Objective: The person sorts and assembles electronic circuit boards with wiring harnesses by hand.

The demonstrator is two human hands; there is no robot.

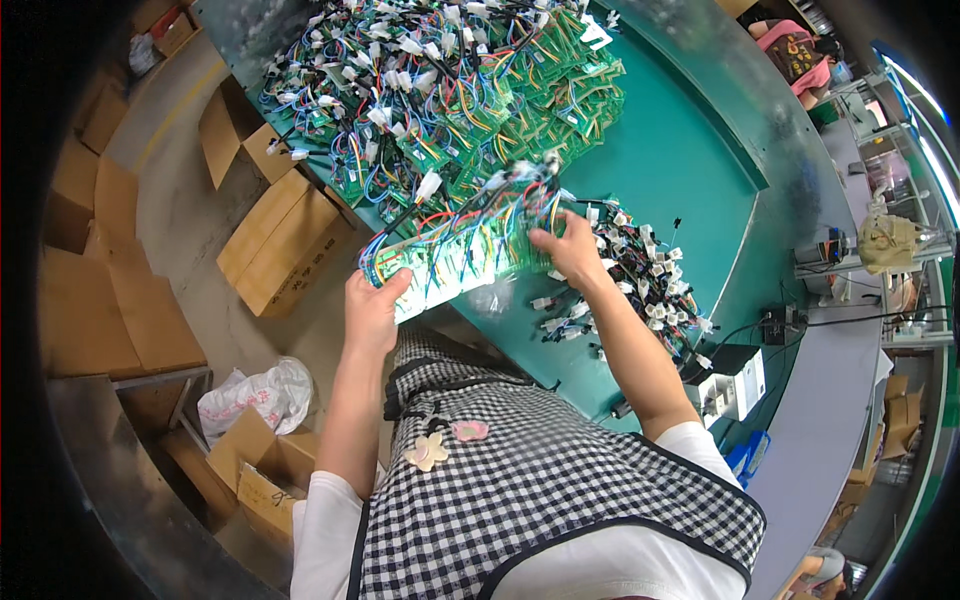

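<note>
One checked apron point(540, 510) is seen nearest, w/ flower patches point(427, 452) on its front. Just beyond, a strip of green circuit boards point(455, 268) w/ coloured wires point(440, 220) is held up at the counter point(690, 130) edge: its left end is pinched by the left hand point(372, 308), thumb on top; its right end is gripped by the right hand point(574, 250), thumb against the wiring, other fingertips mostly hidden. Beside the right hand, a pile of white-plugged leads point(645, 275) is set on the counter; farther off, a big heap of wired boards point(430, 100) is spread there. Poss. trouble: wires could be snagged or torn if caught in the heap close behind; the strip could be bent or dropped if the left grip slips, as that end appears to be held past the edge, over the floor point(175, 165). Re: writing, dark print is seen on a cardboard box point(285, 240) & red print on a white bag point(265, 395), neither clearly legible; no brand can be made out on the boards.
</note>
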